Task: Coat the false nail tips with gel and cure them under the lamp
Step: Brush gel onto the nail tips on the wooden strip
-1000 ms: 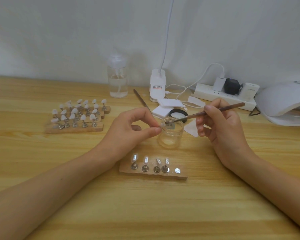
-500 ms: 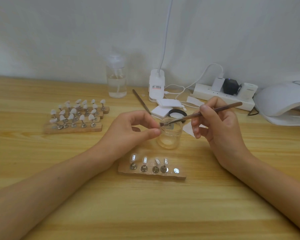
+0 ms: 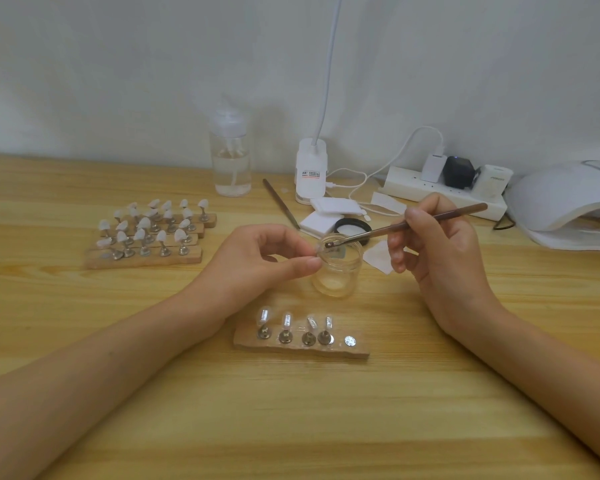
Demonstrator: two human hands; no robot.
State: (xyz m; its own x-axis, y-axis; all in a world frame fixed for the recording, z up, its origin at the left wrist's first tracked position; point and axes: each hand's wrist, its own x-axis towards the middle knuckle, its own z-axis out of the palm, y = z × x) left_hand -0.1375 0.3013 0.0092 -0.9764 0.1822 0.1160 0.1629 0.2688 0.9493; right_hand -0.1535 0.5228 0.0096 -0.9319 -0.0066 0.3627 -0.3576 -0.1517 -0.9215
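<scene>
- While your left hand [image 3: 257, 258] pinches a small pale tip [image 3: 319, 250] between thumb and forefinger at the rim of the jar [image 3: 338, 278], its other fingers curl loosely.
- Your right hand [image 3: 440, 251] grips a brush [image 3: 420, 223] like a pen. The brush head lies over the jar's mouth, right at the tip; whether they touch cannot be told.
- Just in front of the jar, a block [image 3: 359, 351] bears four clear tips [image 3: 286, 320] on stands, with one bare disc [image 3: 350, 340] at its right end.
- Far left, more blocks [image 3: 194, 254] carry white tips [image 3: 142, 223].
- At the far right, well apart from the jar, sits your lamp [image 3: 565, 199].
</scene>
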